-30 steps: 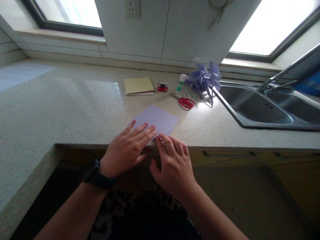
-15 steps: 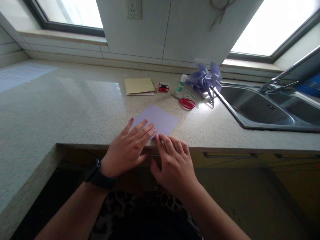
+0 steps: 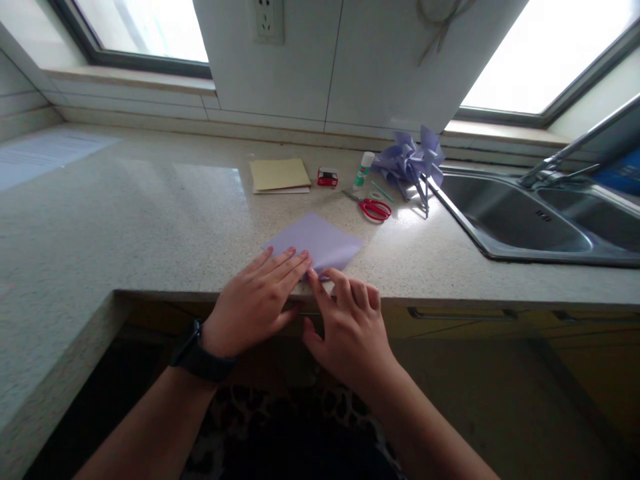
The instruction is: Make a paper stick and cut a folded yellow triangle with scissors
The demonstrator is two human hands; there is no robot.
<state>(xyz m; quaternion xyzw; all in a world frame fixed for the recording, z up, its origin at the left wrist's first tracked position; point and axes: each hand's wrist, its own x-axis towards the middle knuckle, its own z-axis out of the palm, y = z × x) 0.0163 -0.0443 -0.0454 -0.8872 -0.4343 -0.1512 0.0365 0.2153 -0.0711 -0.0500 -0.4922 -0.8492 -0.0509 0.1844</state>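
Observation:
A light purple sheet of paper (image 3: 320,239) lies cornerwise on the counter, its near corner under my fingers. My left hand (image 3: 260,293) rests on the left part of the sheet, fingers stretched out flat. My right hand (image 3: 347,313) touches the near corner with its index fingertip, the other fingers bent and the thumb apart. Nothing shows inside the right hand's grip. Part of the paper's near edge is hidden by my hands.
Behind the sheet are yellow paper (image 3: 280,175), a small red box (image 3: 327,177), a glue stick (image 3: 364,169) and red-handled scissors (image 3: 374,209). Purple paper pinwheels (image 3: 413,160) lie beside the metal sink (image 3: 515,213). The counter's front edge (image 3: 450,300) runs under my hands.
My right index finger has straightened onto the paper while the other fingers curl back. My left fingers have drawn closer together. The paper's right side now bulges slightly.

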